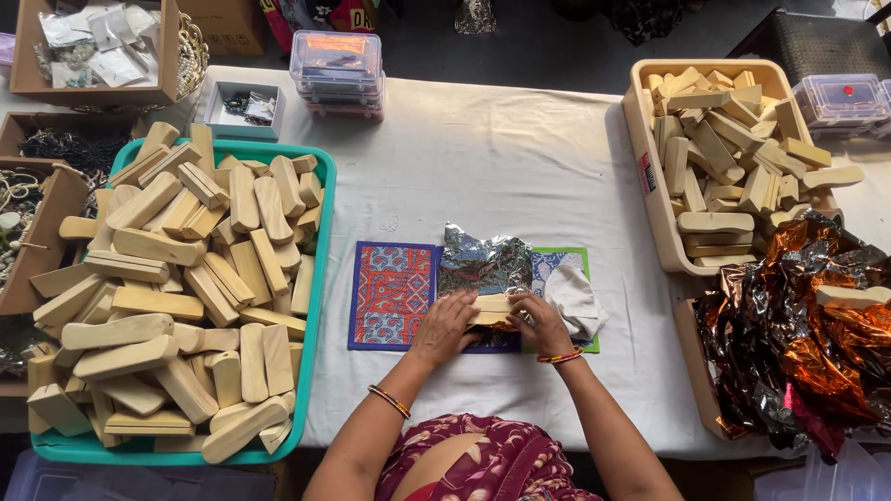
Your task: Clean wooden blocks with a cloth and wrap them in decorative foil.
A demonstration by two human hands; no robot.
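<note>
Head cam: wood block (492, 309) btwn both hands (444, 327), on foil (484, 263).

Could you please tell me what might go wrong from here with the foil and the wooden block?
The thin silver foil could tear where both hands, left hand and right hand, press the wooden block onto it. The white cloth lies against the right hand and might get caught in the wrap.

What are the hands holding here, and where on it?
Both hands hold one pale wooden block over crinkled silver foil: the left hand covers its left end, the right hand its right end.
</note>
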